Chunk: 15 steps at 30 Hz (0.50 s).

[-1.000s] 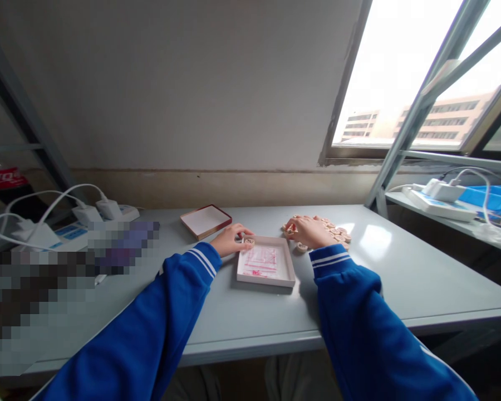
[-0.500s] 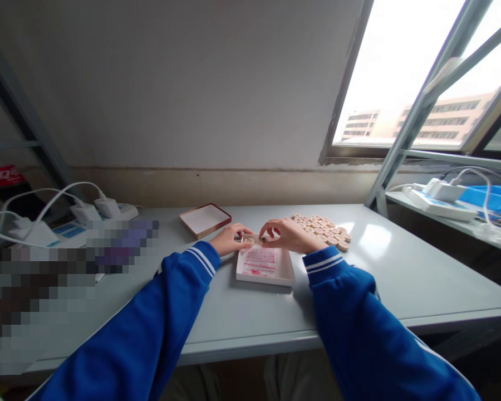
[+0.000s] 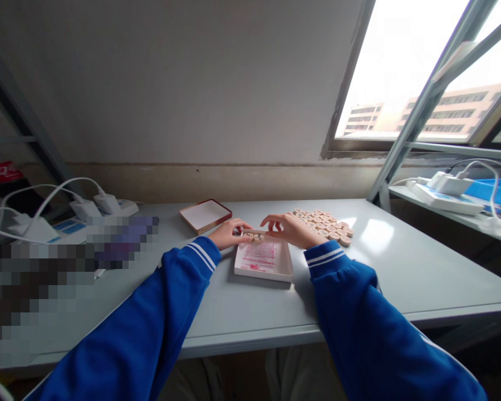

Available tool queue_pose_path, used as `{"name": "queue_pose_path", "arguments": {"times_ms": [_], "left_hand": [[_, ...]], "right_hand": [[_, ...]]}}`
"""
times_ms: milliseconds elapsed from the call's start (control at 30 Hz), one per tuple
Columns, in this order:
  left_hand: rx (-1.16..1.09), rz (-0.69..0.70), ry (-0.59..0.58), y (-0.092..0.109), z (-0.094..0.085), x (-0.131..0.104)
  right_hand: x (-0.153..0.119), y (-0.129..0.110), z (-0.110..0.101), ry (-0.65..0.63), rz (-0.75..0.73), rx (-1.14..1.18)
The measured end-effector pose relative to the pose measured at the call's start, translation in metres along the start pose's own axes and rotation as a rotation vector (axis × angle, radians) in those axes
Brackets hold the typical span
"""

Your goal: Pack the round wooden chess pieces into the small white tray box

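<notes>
Two round wooden Chinese chess pieces with dark characters sit side by side at the far edge of a shallow white box [image 3: 264, 276]. My left hand [image 3: 229, 233] has its fingers closed on the left piece [image 3: 247, 236]. The right piece [image 3: 259, 237] touches or nearly touches it. Just to its right is my right hand [image 3: 290, 229], thumb and fingers apart, with nothing visible between them. A sheet with red print [image 3: 259, 254] lies inside the box.
Beyond my right hand, several more wooden pieces [image 3: 325, 224] lie grouped flat on the grey table [image 3: 242, 323]. A box lid [image 3: 206, 215] rests at the back left. Power strips with white cables [image 3: 86, 209] and a cola bottle [image 3: 6, 181] are on the left.
The piece in my right hand has been set down beside the left one, and the right fingers have parted from it. My left hand stays at its piece.
</notes>
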State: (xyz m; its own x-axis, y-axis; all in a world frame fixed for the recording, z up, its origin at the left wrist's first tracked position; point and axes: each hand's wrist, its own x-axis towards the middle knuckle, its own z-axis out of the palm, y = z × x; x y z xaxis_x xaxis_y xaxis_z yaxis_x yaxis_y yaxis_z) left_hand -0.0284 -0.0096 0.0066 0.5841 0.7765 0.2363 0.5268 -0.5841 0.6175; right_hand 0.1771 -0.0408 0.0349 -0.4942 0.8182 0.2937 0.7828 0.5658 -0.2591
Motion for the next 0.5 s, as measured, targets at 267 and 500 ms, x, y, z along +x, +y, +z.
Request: {"name": "queue_pose_path", "arguments": {"times_ms": [267, 500], "left_hand": [[0.006, -0.002, 0.046, -0.004, 0.002, 0.001], [0.02, 0.002, 0.117, -0.001, -0.001, 0.002]], "right_hand": [[-0.017, 0.037, -0.006, 0.029, 0.361, -0.492], [-0.012, 0.04, 0.004, 0.051, 0.309, -0.528]]}}
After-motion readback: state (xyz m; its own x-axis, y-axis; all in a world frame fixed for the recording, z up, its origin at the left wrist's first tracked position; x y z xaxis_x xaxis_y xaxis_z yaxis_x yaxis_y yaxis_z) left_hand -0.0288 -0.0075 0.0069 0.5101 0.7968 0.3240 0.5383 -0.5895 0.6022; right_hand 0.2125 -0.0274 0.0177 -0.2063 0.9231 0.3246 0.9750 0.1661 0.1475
